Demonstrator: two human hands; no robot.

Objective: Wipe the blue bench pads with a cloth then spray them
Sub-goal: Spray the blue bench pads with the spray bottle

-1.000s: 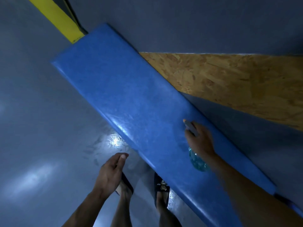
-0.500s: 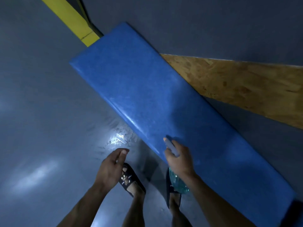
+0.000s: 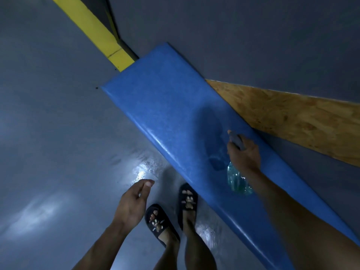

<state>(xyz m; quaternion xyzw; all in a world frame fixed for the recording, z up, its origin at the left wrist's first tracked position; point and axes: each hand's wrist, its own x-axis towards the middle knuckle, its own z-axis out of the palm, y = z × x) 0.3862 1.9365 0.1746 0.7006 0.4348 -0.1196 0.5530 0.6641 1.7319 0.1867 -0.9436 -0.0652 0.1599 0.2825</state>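
Right hand [image 3: 243,154] grips a spray bottle [image 3: 238,182] just above the blue bench pad [image 3: 175,114], nozzle aimed along it.

The pad runs between grey floor [image 3: 58,133] and a wooden board [image 3: 292,117]; a badly aimed burst could wet the already glistening floor by the sandals [image 3: 188,199] and invite a slip. Left hand [image 3: 132,203] hangs loosely curled, holding nothing.

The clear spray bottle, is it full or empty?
Partly full: bluish liquid shows inside the clear plastic spray bottle below the right hand gripping it.
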